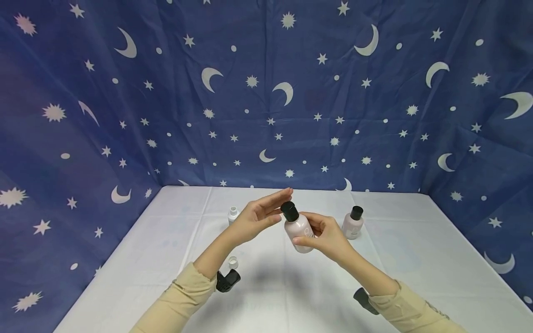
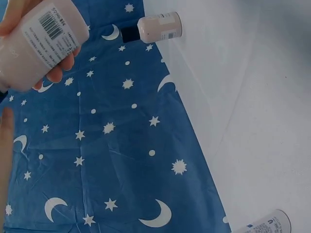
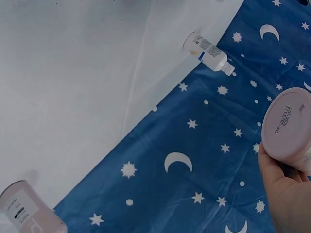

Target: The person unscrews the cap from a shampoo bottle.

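My right hand (image 1: 326, 238) grips a pale pink bottle (image 1: 299, 229) with a black cap (image 1: 289, 211), tilted above the table. The flat bottle base shows a printed date in the right wrist view, where the right hand (image 3: 286, 194) is partly cut off. Beside the cap is my left hand (image 1: 254, 219), fingers extended and thumb apart from them; whether it touches the cap I cannot tell. Only one finger of the left hand (image 2: 6, 155) shows in the left wrist view, while the held bottle's barcode label (image 2: 52, 34) faces that camera.
A second pink bottle (image 1: 353, 223) with a black cap stands on the white table (image 1: 258, 296) at the right. Behind my left hand stands a small white bottle (image 1: 233, 214), its neck uncapped. A white cap (image 1: 233, 262) lies nearer. Blue star-patterned cloth (image 1: 250, 115) surrounds the table.
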The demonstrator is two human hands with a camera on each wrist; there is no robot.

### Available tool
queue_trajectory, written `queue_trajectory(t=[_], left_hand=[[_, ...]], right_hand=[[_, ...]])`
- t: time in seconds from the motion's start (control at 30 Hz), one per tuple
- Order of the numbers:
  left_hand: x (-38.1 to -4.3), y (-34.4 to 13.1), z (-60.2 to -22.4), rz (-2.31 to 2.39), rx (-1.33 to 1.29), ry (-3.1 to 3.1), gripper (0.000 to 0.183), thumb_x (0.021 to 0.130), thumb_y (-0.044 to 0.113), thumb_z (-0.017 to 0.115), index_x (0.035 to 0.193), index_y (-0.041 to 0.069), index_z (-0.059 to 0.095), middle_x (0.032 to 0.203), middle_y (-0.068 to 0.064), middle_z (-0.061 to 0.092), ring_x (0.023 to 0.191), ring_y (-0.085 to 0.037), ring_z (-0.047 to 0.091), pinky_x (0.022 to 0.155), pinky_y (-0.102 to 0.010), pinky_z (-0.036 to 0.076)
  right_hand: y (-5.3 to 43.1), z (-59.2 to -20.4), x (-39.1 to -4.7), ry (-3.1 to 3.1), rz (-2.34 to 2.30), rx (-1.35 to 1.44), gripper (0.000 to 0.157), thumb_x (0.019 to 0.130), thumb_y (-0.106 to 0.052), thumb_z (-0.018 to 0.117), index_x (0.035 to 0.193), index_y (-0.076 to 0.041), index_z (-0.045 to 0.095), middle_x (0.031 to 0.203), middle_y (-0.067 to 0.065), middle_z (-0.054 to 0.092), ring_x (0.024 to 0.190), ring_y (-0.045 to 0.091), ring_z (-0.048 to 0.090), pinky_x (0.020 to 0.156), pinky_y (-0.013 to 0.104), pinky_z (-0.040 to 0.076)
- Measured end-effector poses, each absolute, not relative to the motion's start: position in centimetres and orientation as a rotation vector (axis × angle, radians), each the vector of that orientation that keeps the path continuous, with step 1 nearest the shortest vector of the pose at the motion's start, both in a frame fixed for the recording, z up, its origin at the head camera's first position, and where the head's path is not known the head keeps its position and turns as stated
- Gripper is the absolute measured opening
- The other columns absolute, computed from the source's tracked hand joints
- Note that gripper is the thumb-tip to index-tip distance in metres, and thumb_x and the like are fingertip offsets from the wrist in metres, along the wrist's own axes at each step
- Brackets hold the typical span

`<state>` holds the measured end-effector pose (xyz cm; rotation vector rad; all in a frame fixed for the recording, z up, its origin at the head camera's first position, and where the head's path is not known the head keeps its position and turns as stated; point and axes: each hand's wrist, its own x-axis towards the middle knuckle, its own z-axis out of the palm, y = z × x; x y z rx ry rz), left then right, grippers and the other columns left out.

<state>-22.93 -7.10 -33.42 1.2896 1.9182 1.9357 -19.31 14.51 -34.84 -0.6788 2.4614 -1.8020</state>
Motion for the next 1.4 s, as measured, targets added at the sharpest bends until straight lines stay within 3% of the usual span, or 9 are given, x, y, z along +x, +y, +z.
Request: queue_trajectory(t=[0.13, 0.3, 0.43, 0.57, 0.73, 0.9, 1.03, 1.4], left_hand=[[-22.9, -7.0, -33.4, 1.878, 1.352, 1.878, 0.058, 0.096, 0.017, 0.052, 0.143, -0.009, 0.028, 0.151, -0.023, 0.028, 0.139, -0.028, 0.030, 0.112, -0.026, 0.033], [-22.9, -6.7, -33.5, 1.916, 1.289, 1.944, 0.055, 0.094, 0.011, 0.056, 0.141, -0.007, 0.035, 0.141, -0.027, 0.042, 0.130, -0.033, 0.044, 0.105, -0.026, 0.042], [-22.8, -6.4, -33.3, 1.941, 1.186, 2.077, 0.059, 0.086, 0.021, 0.066, 0.136, -0.004, 0.045, 0.131, -0.025, 0.052, 0.117, -0.022, 0.058, 0.100, -0.025, 0.047], [-22.7, -6.1, -33.1, 1.949, 1.090, 2.211, 0.048, 0.081, 0.012, 0.072, 0.125, -0.004, 0.057, 0.120, -0.021, 0.056, 0.099, -0.007, 0.059, 0.094, -0.022, 0.051], [-22.7, -5.8, -32.9, 1.960, 0.986, 2.314, 0.034, 0.076, 0.000, 0.076, 0.107, -0.004, 0.062, 0.105, -0.016, 0.061, 0.086, -0.006, 0.058, 0.083, -0.019, 0.053], [-22.7, -5.4, -32.9, 1.960, 0.907, 2.315, 0.032, 0.077, 0.007, 0.077, 0.098, -0.002, 0.055, 0.089, -0.001, 0.057, 0.083, -0.007, 0.055, 0.077, -0.017, 0.051], [-22.7, -5.3, -33.0, 1.986, 0.898, 2.298, 0.037, 0.079, 0.015, 0.077, 0.101, -0.002, 0.052, 0.091, -0.001, 0.057, 0.085, -0.006, 0.055, 0.075, -0.016, 0.050], [-22.8, -5.4, -33.0, 1.983, 0.935, 2.358, 0.037, 0.081, 0.014, 0.075, 0.108, -0.003, 0.058, 0.096, -0.017, 0.062, 0.085, -0.006, 0.057, 0.075, -0.018, 0.051]], right_hand=[[14.6, -35.0, -19.3, 2.453, -1.808, -0.666, 0.057, 0.077, -0.010, 0.077, 0.126, 0.007, 0.054, 0.119, 0.025, 0.062, 0.098, 0.009, 0.065, 0.083, 0.020, 0.053], [14.4, -35.0, -19.4, 2.439, -1.800, -0.658, 0.057, 0.077, -0.010, 0.077, 0.127, 0.006, 0.054, 0.119, 0.025, 0.062, 0.101, 0.022, 0.065, 0.083, 0.023, 0.054], [14.3, -35.0, -19.4, 2.450, -1.789, -0.651, 0.058, 0.077, -0.010, 0.078, 0.127, 0.005, 0.054, 0.120, 0.024, 0.062, 0.102, 0.027, 0.065, 0.082, 0.024, 0.055], [14.3, -34.9, -19.2, 2.468, -1.770, -0.653, 0.058, 0.077, -0.012, 0.078, 0.127, 0.006, 0.054, 0.119, 0.024, 0.062, 0.101, 0.024, 0.066, 0.081, 0.025, 0.055], [14.2, -34.8, -19.1, 2.494, -1.748, -0.641, 0.058, 0.076, -0.013, 0.078, 0.126, 0.006, 0.055, 0.118, 0.024, 0.062, 0.099, 0.021, 0.066, 0.081, 0.025, 0.055], [14.2, -34.8, -19.1, 2.497, -1.740, -0.654, 0.059, 0.077, -0.014, 0.078, 0.126, 0.007, 0.054, 0.118, 0.024, 0.062, 0.100, 0.025, 0.065, 0.081, 0.026, 0.056], [14.1, -34.9, -19.2, 2.489, -1.748, -0.646, 0.059, 0.076, -0.013, 0.079, 0.126, 0.006, 0.055, 0.119, 0.024, 0.062, 0.101, 0.026, 0.065, 0.081, 0.026, 0.056], [14.3, -35.0, -19.3, 2.488, -1.750, -0.637, 0.059, 0.077, -0.014, 0.078, 0.127, 0.007, 0.053, 0.121, 0.024, 0.061, 0.103, 0.026, 0.064, 0.082, 0.026, 0.055]])
